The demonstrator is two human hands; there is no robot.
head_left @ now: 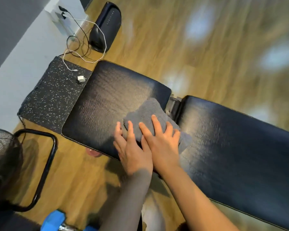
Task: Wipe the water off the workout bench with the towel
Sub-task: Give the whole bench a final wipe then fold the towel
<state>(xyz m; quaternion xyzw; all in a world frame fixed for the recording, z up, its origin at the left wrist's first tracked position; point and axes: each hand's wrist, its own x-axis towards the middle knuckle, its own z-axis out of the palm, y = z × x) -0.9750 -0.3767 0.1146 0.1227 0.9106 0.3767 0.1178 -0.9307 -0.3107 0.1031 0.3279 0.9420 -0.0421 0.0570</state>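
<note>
Grey towel [150, 117] lies folded on the bench surface [107, 100] near its hinge gap; our left hand [132, 150] and right hand [162, 144] press it, fingers flat, to spread pressure.

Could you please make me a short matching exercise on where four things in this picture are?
Things:
1. towel
2. white plug
3. black speaker
4. blue dumbbell

Places:
A. on the speckled mat
B. under both hands, on the bench pad
C. bottom edge of the view, on the floor
D. on the wood floor beside the wall, past the mat

Pairs: 1-B, 2-A, 3-D, 4-C
</note>
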